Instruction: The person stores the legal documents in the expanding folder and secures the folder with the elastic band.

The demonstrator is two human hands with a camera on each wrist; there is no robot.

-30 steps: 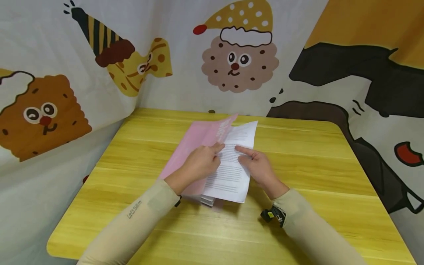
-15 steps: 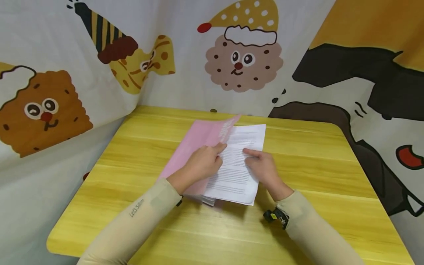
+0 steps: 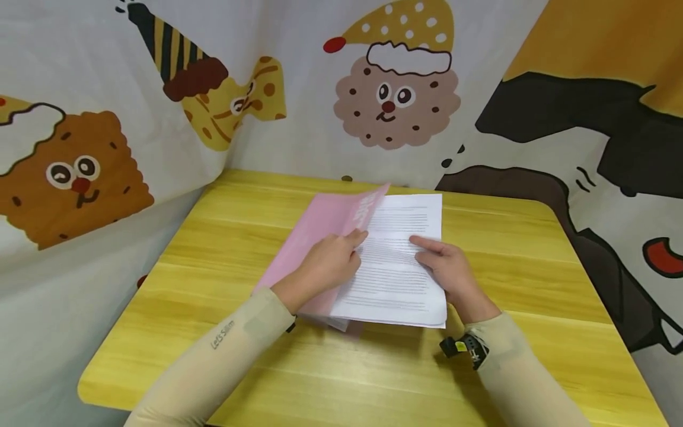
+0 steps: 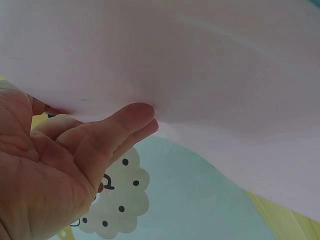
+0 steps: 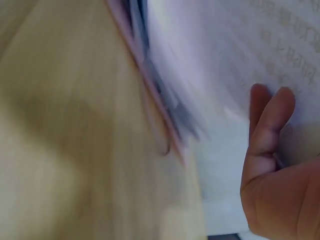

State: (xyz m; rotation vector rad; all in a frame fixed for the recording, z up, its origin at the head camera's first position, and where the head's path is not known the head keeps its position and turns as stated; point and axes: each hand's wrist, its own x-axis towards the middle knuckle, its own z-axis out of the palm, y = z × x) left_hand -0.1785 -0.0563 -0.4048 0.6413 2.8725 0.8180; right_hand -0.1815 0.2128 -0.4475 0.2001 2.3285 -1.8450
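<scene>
A pink folder (image 3: 315,228) with white lettering lies on the table, its cover raised at the right edge. My left hand (image 3: 329,264) grips that cover, index finger stretched along its edge. In the left wrist view, the left fingers (image 4: 132,115) touch the pink cover (image 4: 210,75), and the thumb is mostly hidden. White printed sheets (image 3: 395,279) stick out of the folder to the right. My right hand (image 3: 450,270) holds them by the right edge, with index finger and thumb on the printed face. In the right wrist view, two fingers (image 5: 270,120) lie against the back of the paper.
The folder rests on a yellow wood-grain table (image 3: 533,267). Behind it hangs a white cloth (image 3: 299,148) with cartoon biscuit prints. A small black device (image 3: 453,347) is strapped to the right wrist.
My right hand has moved to the right with the printed sheets, and more of the page shows beside the pink cover. The left hand has barely moved.
</scene>
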